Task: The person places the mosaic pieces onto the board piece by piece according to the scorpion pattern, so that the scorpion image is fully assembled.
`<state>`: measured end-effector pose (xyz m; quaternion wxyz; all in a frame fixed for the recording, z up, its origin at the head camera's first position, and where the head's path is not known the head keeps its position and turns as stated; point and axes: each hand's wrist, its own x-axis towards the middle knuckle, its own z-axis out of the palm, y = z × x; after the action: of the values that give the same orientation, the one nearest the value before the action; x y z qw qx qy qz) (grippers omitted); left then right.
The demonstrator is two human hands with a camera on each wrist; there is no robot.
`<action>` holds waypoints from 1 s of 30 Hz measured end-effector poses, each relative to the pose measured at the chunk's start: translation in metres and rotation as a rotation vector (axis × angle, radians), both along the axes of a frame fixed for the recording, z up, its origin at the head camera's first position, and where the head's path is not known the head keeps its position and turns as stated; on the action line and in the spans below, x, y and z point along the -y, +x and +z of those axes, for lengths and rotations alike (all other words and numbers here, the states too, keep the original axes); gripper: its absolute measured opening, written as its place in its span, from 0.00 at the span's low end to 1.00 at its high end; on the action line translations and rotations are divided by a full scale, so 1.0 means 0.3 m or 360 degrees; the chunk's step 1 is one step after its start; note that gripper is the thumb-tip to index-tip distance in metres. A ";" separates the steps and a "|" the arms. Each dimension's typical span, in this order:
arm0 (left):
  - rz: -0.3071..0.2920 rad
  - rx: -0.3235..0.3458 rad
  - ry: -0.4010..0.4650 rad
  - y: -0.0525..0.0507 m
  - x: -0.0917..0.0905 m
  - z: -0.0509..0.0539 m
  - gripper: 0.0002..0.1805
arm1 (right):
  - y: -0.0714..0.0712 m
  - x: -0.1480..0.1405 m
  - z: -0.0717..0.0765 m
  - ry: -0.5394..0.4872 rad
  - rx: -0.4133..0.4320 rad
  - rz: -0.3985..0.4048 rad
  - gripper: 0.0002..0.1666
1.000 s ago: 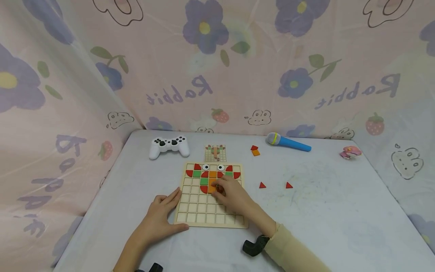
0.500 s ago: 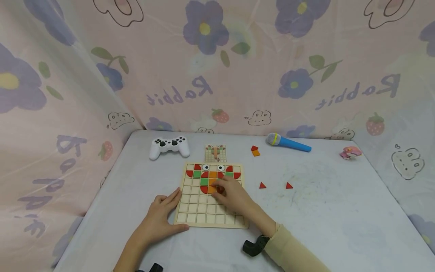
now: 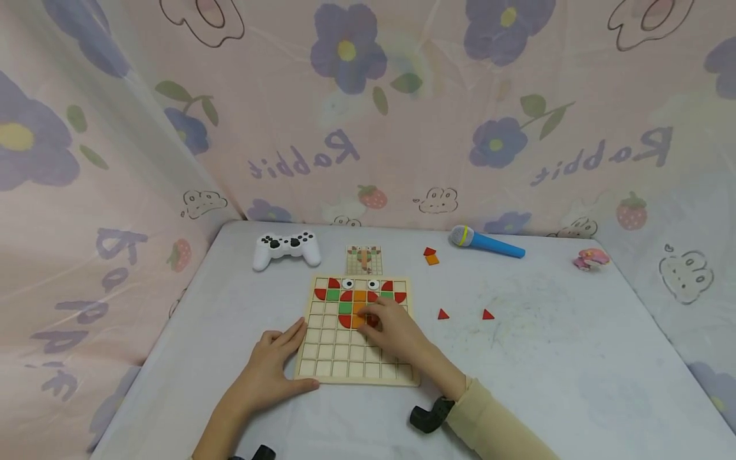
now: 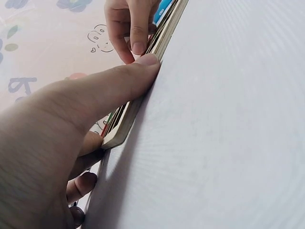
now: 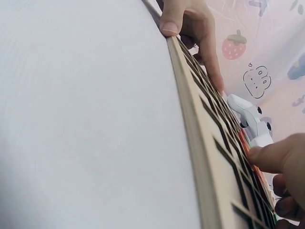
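Observation:
A wooden grid board [image 3: 332,353] lies on the table with red, green and orange tiles and two eye tiles in its upper part. My left hand [image 3: 266,370] touches its lower left corner, the thumb along the front edge and the fingers at the left side. In the left wrist view the left thumb [image 4: 109,90] rests on the board's rim. My right hand [image 3: 397,324] bends over the board's middle, thumb and index finger around a red tile [image 3: 372,321], partly hidden, beside an orange square tile [image 3: 358,321]. The right thumb [image 5: 269,156] touches down by the coloured tiles.
Behind the board stands a small pattern card [image 3: 364,260]. A white game controller [image 3: 287,249] lies back left, a blue toy microphone [image 3: 489,243] back right. Right of the board are red triangles [image 3: 443,314], an orange square [image 3: 432,260] and a pink hair clip [image 3: 591,259].

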<state>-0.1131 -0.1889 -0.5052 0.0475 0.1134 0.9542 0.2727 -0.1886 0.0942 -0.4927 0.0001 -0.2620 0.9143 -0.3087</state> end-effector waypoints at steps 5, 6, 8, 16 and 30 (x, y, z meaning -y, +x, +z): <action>0.0003 0.0011 0.0000 0.002 0.000 -0.001 0.61 | -0.011 -0.009 0.010 -0.0019 0.0013 -0.0059 0.13; 0.0000 0.0006 0.0002 0.002 0.000 -0.002 0.61 | -0.017 -0.013 0.013 -0.0026 0.0008 -0.0078 0.13; -0.0005 -0.0015 0.0001 0.002 0.001 -0.002 0.61 | -0.028 -0.026 0.022 -0.0040 0.0015 -0.0115 0.14; -0.0026 -0.0058 0.0038 0.003 0.005 -0.004 0.60 | -0.116 -0.133 0.040 -0.0026 0.0006 -0.0292 0.19; -0.0024 -0.0065 0.0036 0.004 0.004 -0.003 0.60 | -0.318 -0.405 0.018 0.0038 0.0130 -0.0648 0.27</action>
<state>-0.1117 -0.1901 -0.5062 0.0289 0.1268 0.9510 0.2807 -0.2841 0.2158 -0.4874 -0.0222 -0.0590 0.9513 -0.3018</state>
